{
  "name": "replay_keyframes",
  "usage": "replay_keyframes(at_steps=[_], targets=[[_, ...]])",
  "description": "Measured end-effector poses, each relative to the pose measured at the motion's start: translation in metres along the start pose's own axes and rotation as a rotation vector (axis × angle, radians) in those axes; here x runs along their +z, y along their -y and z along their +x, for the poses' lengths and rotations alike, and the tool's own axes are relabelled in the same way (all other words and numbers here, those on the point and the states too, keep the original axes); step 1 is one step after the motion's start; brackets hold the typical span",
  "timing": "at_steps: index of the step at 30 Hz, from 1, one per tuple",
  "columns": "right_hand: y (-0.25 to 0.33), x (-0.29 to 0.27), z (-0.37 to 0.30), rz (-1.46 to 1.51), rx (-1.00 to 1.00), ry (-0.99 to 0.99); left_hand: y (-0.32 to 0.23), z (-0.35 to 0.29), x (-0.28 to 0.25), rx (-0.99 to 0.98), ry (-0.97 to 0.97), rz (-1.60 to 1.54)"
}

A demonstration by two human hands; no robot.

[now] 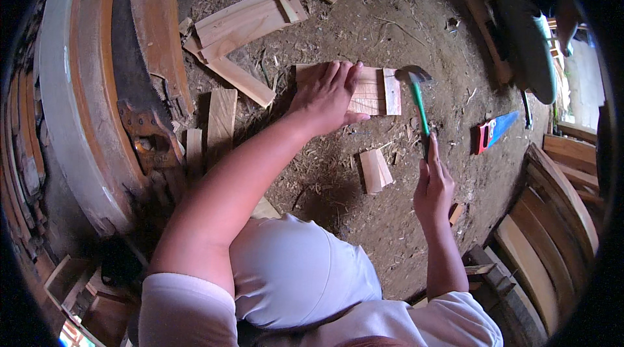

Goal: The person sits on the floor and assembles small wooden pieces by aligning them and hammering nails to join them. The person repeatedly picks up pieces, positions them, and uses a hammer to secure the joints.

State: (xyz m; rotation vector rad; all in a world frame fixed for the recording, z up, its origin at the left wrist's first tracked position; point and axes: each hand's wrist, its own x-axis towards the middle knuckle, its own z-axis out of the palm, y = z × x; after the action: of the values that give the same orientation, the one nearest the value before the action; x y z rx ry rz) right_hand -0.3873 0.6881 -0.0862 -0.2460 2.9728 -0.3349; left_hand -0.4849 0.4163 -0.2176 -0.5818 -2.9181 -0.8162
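Note:
My left hand (328,95) lies flat on a small assembly of light wooden boards (374,90) on the dirt floor, fingers spread over its left part. My right hand (432,188) grips the lower end of a hammer (419,103) with a green handle. Its metal head hovers just to the right of the boards' right-hand strip. A short wooden offcut (376,170) lies on the ground between my two hands.
Loose planks (247,22) and strips (221,123) lie at the upper left. A large handsaw (140,80) rests on curved timbers at the left. A blue and red saw (497,129) lies at the right, near stacked curved boards (559,217).

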Motion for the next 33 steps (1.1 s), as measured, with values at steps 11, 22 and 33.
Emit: replay_keyframes(at_steps=[11,22,33], targets=[[0.014,0.004,-0.006,0.024,0.136,-0.042,-0.001,0.001,0.003,-0.026,0.07,0.045],[0.005,0.024,-0.004,0.01,0.034,-0.114,-0.002,0.001,-0.005,-0.002,0.059,0.056],[0.018,0.014,-0.01,-0.001,-0.027,-0.231,-0.01,-0.002,-0.017,-0.041,0.182,0.003]])
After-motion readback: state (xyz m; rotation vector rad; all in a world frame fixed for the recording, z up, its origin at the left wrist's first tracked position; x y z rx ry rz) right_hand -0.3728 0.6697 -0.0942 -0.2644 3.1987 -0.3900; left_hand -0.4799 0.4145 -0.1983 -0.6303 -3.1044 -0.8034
